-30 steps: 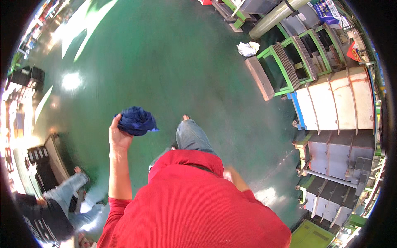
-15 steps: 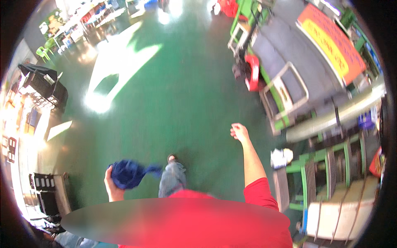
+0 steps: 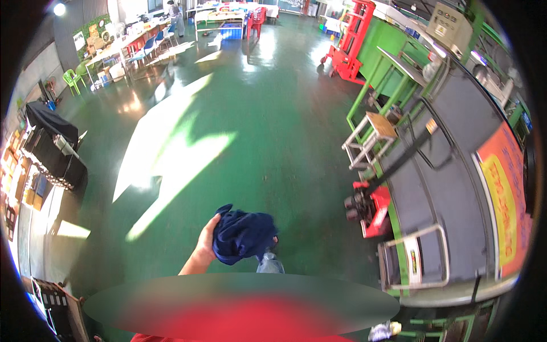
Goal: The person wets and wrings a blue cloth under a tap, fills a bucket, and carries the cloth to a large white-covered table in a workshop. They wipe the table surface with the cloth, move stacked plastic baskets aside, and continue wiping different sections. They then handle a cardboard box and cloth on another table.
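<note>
A crumpled dark blue cloth point(image 3: 244, 235) is held out in front of me at the lower middle. My left hand point(image 3: 209, 235) is closed on its left side, thumb and fingers pressed into the folds. Part of one of my jeans legs point(image 3: 269, 264) shows just below the cloth, which hides some of it. My right hand is out of sight.
On the right are a red pallet jack point(image 3: 376, 212), a small wooden-topped stool point(image 3: 380, 124) and a large grey-topped machine point(image 3: 473, 211). A red lift point(image 3: 352, 43) stands farther back. Black crates point(image 3: 51, 157) line the left side; tables point(image 3: 219, 17) stand far off on the green floor point(image 3: 273, 131).
My left hand has carried the cloth to the right and in front of my body. My right hand has left the view. The surroundings have shifted as I walk and my head tilts up.
</note>
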Demonstrator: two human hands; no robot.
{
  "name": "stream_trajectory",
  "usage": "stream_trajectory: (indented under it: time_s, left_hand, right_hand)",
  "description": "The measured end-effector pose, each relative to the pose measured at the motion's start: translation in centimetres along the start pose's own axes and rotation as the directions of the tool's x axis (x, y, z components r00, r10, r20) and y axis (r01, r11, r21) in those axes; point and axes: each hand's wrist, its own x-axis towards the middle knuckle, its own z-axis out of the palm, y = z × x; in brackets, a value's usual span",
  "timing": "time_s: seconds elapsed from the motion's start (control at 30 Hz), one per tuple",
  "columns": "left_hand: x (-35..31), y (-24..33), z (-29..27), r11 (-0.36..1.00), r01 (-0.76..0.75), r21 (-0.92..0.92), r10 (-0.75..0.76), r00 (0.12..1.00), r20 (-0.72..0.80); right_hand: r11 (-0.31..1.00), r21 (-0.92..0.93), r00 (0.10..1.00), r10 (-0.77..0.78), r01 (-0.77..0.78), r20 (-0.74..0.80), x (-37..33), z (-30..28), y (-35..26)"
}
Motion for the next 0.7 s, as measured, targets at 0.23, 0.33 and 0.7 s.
stream_trajectory:
  time_s: [0.23,0.33,0.7]
  left_hand:
    - [30.4,12.6,6.7,0.997,-0.078,-0.01,0.073,0.972,-0.223]
    - [37.7,21.2,8.3,0.981,-0.176,0.08,0.191,0.949,-0.249]
    - [83.9,47.3,18.4,0.845,-0.094,0.526,0.225,0.956,-0.191]
  right_hand:
    - [0.964,0.237,0.986,0.144,-0.122,-0.079,4.8,-23.6,-33.7]
    - [0.893,0.45,0.991,0.073,-0.016,-0.11,-1.9,-36.3,-62.7]
    - [-0.006,-0.404,0.245,-0.787,0.915,0.566,-12.0,-51.0,-136.9]
